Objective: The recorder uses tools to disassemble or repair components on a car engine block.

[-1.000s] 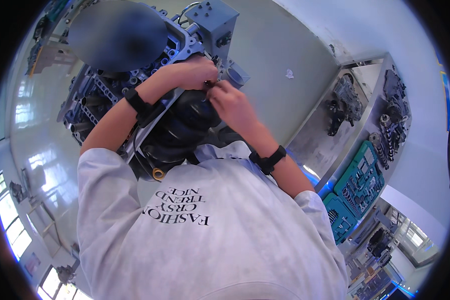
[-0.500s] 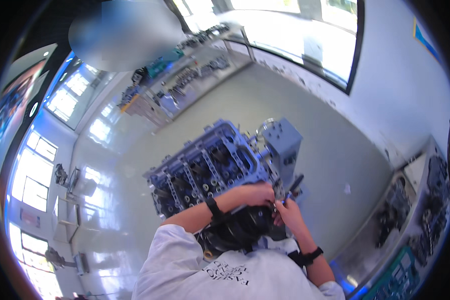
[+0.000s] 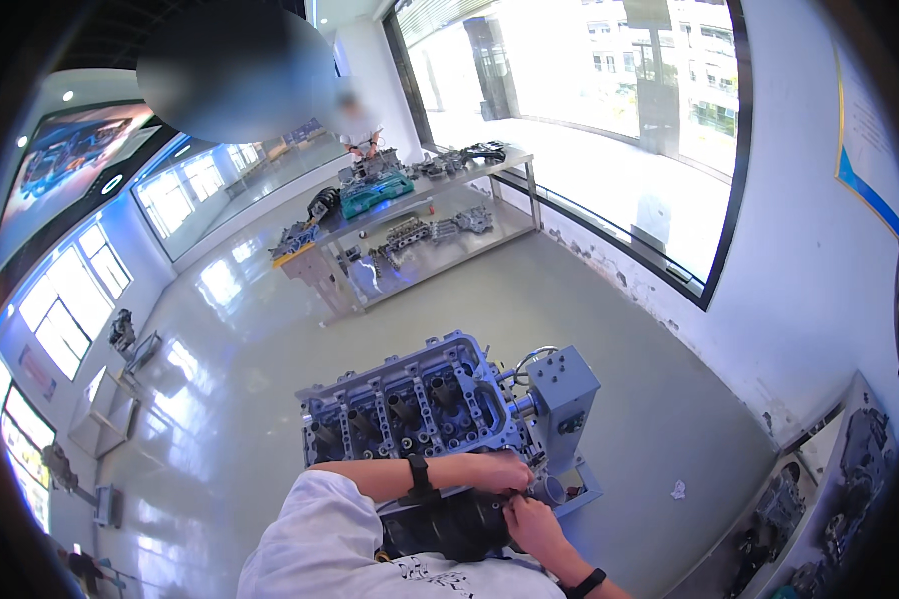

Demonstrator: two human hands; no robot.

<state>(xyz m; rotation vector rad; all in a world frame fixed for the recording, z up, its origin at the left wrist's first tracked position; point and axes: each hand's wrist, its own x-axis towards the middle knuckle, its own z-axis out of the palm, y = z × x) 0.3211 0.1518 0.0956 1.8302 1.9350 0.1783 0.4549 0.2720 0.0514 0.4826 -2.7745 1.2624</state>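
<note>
A grey metal engine block (image 3: 400,411) with open bores along its top lies in front of me. A bulky black part (image 3: 445,527) is between the block and my body. My left hand (image 3: 502,472) reaches across to the block's near right corner, its fingers curled together over something too small to make out. My right hand (image 3: 535,529) is just below it, at the right end of the black part. Its fingers are closed too, and what they hold is hidden. A short grey cylinder (image 3: 548,489) shows just right of the hands.
A grey box-shaped stand head (image 3: 561,389) joins the block's right end. Beyond the floor, a metal workbench (image 3: 449,265) bears engine parts and a teal case (image 3: 375,195); another person (image 3: 358,130) works behind it. Shelving with dark parts (image 3: 779,499) lines the right side.
The view has tilted up, so the block sits lower in the picture. The dark-handled thing that stuck up beside my right hand no longer shows. Both hands remain close together at the block's corner.
</note>
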